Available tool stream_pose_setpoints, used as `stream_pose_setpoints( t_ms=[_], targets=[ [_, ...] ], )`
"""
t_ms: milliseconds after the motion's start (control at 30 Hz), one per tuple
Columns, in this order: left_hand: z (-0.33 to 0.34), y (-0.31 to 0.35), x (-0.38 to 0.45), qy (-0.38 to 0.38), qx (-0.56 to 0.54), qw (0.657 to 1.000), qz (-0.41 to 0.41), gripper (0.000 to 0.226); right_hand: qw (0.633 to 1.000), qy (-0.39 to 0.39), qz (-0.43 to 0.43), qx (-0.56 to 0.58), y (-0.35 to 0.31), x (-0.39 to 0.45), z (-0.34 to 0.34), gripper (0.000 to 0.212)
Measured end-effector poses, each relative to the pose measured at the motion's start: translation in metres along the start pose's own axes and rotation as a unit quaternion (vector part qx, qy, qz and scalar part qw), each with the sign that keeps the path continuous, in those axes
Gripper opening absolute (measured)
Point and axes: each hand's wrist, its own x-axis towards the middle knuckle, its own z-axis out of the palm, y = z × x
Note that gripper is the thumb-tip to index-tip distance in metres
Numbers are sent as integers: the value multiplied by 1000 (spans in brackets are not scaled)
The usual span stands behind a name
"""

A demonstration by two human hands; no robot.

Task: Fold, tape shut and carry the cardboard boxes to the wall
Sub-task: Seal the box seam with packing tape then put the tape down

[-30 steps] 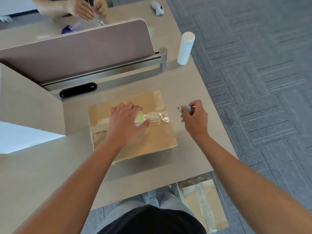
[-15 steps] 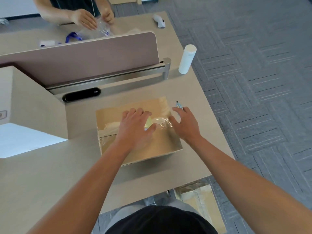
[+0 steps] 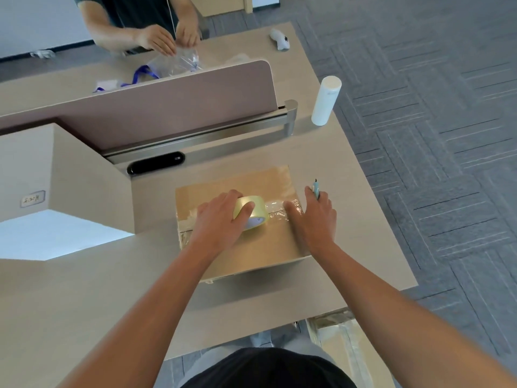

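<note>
A closed cardboard box lies flat on the desk in front of me, with clear tape along its top seam. My left hand grips a roll of clear tape standing on the box top. A stretch of tape runs from the roll to the box's right edge. My right hand presses that tape down at the right edge and holds a small light-blue cutter between its fingers, blade end pointing away from me.
A desk divider stands behind the box, with a white cylinder at its right end. A large open carton stands at left. Another taped box lies on the floor under the desk edge. A person works across the desk.
My right hand came in from the desk beside the box onto its right edge with the cutter. The tape roll in my left hand is now tilted up and more visible.
</note>
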Motion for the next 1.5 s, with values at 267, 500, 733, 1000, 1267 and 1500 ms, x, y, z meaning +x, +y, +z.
stream_pose_setpoints(
  t_ms=[267, 500, 733, 1000, 1267, 1500],
  targets=[
    [0, 3, -2, -12, -92, 996, 1, 37, 997, 49, -47, -44, -6, -2, 3, 99],
    [-4, 0, 2, -29, -36, 999, 7, 43, 999, 24, -13, -33, -5, -7, 9, 99],
    [-23, -5, 1, -46, 116, 992, 8, 45, 1000, 15, 6, 13, -4, -6, 10, 102],
    [-18, -9, -9, -22, 101, 995, -6, 45, 991, 86, -90, -49, -7, -9, 8, 81],
    [-20, -25, -5, -32, 72, 997, 14, 33, 967, 150, -165, -122, -28, -10, -1, 72],
    [-16, -39, -7, -37, -42, 998, 31, 38, 980, 122, -120, -105, -47, -25, 13, 78]
  ],
)
